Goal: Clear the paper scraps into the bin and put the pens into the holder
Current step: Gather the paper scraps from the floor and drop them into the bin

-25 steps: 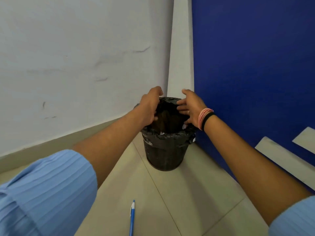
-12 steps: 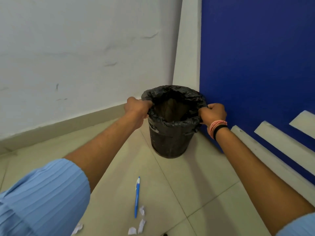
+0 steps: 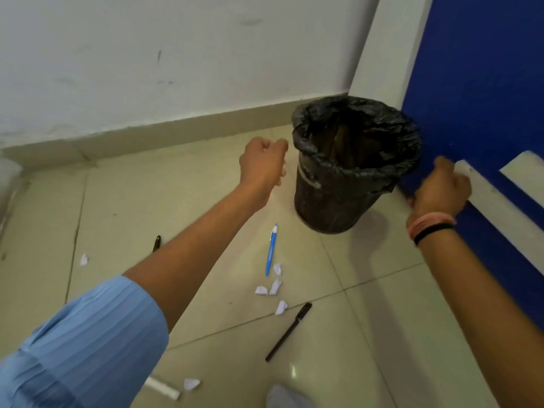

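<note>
Head view: a black-lined bin point(image 3: 353, 160) stands in a corner where a white wall point(image 3: 147, 54) meets a blue panel point(image 3: 485, 83); paper scraps point(image 3: 275, 285) and pens point(image 3: 271, 250) litter the tiled floor point(image 3: 368, 334); the left hand point(image 3: 262, 163) and right hand point(image 3: 441, 187) are loosely curled, holding nothing

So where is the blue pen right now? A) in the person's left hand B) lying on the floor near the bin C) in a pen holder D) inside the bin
B: the blue pen lies flat on the tiled floor, just in front of the black bin, beside some paper scraps, and neither hand touches it.
</note>
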`<state>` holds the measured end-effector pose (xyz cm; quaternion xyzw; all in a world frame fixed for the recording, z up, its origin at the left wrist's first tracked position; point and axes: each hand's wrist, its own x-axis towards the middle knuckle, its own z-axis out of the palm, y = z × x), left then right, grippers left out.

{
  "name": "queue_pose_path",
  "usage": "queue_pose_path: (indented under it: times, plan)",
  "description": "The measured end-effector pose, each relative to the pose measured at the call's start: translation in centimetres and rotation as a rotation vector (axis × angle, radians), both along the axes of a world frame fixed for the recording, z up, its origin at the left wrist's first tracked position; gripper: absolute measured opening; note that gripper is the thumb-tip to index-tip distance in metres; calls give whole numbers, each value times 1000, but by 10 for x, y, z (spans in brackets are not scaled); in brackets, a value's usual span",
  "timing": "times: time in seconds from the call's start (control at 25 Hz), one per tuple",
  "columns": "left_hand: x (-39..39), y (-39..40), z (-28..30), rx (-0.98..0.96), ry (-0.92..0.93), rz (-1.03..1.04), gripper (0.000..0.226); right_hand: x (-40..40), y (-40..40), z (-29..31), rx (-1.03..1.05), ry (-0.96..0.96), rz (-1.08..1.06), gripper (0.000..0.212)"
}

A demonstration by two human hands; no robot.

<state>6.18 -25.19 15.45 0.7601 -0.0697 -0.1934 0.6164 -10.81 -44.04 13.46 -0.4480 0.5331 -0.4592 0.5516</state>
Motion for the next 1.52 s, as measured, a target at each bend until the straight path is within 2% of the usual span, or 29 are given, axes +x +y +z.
queue_pose_path:
  times: [0.04,0.08,0.12,0.2,0.24,0.32,0.4,0.56,0.64,0.72,0.88,0.96,1.04,1.08,1.16,1.24,1.28,1.36,1.44,1.52]
  plan:
    - [-5,20,-17,80,-27,-31,25,-8,21,-22,4,75,-59,11]
    - [-12,41,-36,168,-45,-92,23,-14,44,-47,-18,219,-31,11]
    - [-20,64,-58,268,-52,-174,20,-17,71,-72,-61,358,131,13]
    - [-40,107,-101,485,-109,-354,17,-16,122,-107,-141,640,715,20]
    - [-50,125,-120,568,-164,-436,20,-13,141,-118,-163,769,986,31]
    - [-69,149,-155,626,-255,-573,34,-2,163,-128,-259,968,1316,52]
    - [-85,158,-180,612,-316,-650,38,9,171,-131,-358,1084,1461,63]
    - [-95,160,-196,594,-447,-635,23,18,180,-137,-434,1228,1625,95]
    - [-90,165,-195,597,-466,-632,17,15,184,-142,-490,1251,1658,98]
    - [-83,173,-189,541,-447,-579,15,10,186,-149,-521,1195,1648,76]
    - [-59,199,-173,448,-268,-255,9,-7,190,-161,-472,961,1566,28]
    - [-48,217,-174,474,-328,-204,4,-11,193,-164,-487,906,1518,19]
    - [-41,235,-179,572,-458,-190,15,-10,197,-163,-451,840,1441,16]
    - [-39,242,-183,639,-524,-169,22,-7,198,-160,-346,777,1393,15]
    - [-36,246,-190,767,-674,-103,29,-1,200,-146,42,544,1296,9]
    - [-31,243,-201,829,-779,-89,40,4,202,-131,455,322,1236,13]
    - [-29,240,-208,847,-785,-109,46,5,203,-127,580,252,1215,16]
    - [-22,231,-220,877,-742,-142,50,8,202,-125,753,109,1158,18]
    - [-15,224,-226,862,-750,-121,35,8,199,-122,887,-26,1104,17]
    - [-20,222,-226,830,-932,-127,18,6,196,-118,996,-92,1085,17]
